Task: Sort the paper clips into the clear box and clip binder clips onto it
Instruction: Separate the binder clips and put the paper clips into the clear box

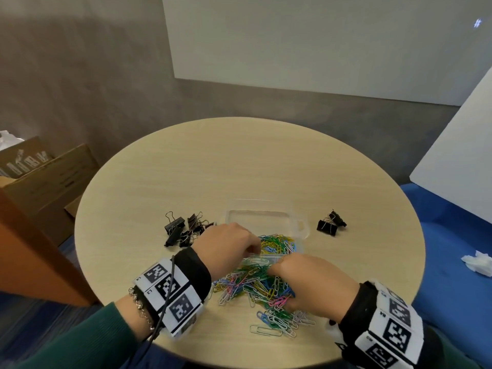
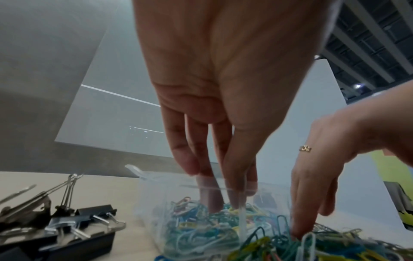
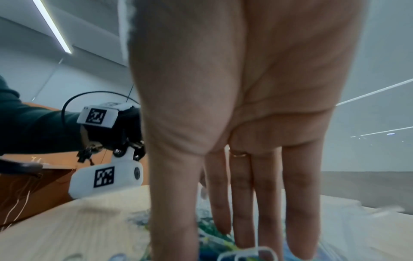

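Note:
A clear box (image 1: 266,213) sits mid-table, its near half filled with coloured paper clips (image 1: 277,245). My left hand (image 1: 231,246) hangs over its near left corner. In the left wrist view its fingers (image 2: 183,155) point straight down into the box (image 2: 156,203), tips among the clips, with nothing plainly held. A loose pile of paper clips (image 1: 247,286) lies in front of the box. My right hand (image 1: 292,280) rests on that pile, its straight fingers (image 3: 243,220) touching the clips. Black binder clips lie left (image 1: 183,230) and right (image 1: 331,223) of the box.
The round wooden table (image 1: 239,161) has bare surface behind the box. Cardboard boxes (image 1: 48,177) stand off its left side. A white board (image 1: 466,155) leans at the right above a blue surface holding a crumpled tissue (image 1: 479,262).

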The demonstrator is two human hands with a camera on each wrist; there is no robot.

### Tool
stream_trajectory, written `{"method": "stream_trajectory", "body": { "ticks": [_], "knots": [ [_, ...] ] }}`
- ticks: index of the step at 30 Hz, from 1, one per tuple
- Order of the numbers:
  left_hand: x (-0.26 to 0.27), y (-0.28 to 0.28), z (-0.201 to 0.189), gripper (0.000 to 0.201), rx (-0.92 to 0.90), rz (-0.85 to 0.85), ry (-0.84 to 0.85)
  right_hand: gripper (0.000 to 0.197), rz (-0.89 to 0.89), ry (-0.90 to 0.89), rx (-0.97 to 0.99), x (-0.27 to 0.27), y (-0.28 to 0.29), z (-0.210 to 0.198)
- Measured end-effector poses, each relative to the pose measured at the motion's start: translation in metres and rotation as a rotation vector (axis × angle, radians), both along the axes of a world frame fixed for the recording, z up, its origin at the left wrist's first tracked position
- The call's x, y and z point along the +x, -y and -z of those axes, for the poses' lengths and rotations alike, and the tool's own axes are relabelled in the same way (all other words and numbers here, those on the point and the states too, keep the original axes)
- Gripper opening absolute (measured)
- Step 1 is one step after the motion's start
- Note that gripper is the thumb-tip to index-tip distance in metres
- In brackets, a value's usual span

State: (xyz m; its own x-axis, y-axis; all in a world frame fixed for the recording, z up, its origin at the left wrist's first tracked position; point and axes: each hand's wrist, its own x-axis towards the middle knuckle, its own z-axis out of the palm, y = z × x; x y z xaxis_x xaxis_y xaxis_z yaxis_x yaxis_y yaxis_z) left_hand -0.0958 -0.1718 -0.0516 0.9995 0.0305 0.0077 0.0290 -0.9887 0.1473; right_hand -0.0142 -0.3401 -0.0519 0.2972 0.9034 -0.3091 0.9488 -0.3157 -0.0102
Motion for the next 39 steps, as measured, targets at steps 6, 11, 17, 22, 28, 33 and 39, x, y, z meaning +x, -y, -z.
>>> {"method": "stream_trajectory", "body": {
  "ticks": [6,11,17,22,28,33,39],
  "knots": [
    [-0.003,-0.002,-0.007,0.023,-0.077,0.008,-0.062,0.027,-0.01,0.062,0.045,-0.005,-0.004,0.0],
    [-0.012,-0.016,-0.024,0.022,-0.187,-0.034,-0.019,0.018,0.014,-0.075,0.093,0.006,-0.003,-0.009],
    [-0.036,-0.04,-0.031,0.016,-0.136,-0.134,0.018,0.006,0.092,-0.355,0.195,0.028,0.005,-0.031],
    [-0.059,-0.021,-0.01,0.02,-0.102,-0.151,-0.108,0.008,0.108,-0.449,0.367,0.039,0.006,-0.048],
    [-0.065,0.011,0.01,0.044,-0.043,-0.134,-0.161,0.023,0.163,-0.382,0.577,0.038,-0.001,-0.041],
    [-0.068,0.015,0.019,0.047,0.022,-0.139,-0.195,0.026,0.188,-0.308,0.478,0.045,0.011,-0.041],
    [-0.071,0.023,0.023,0.047,-0.09,-0.069,-0.142,0.045,0.287,-0.154,0.035,0.052,0.027,-0.028]
  ]
}}
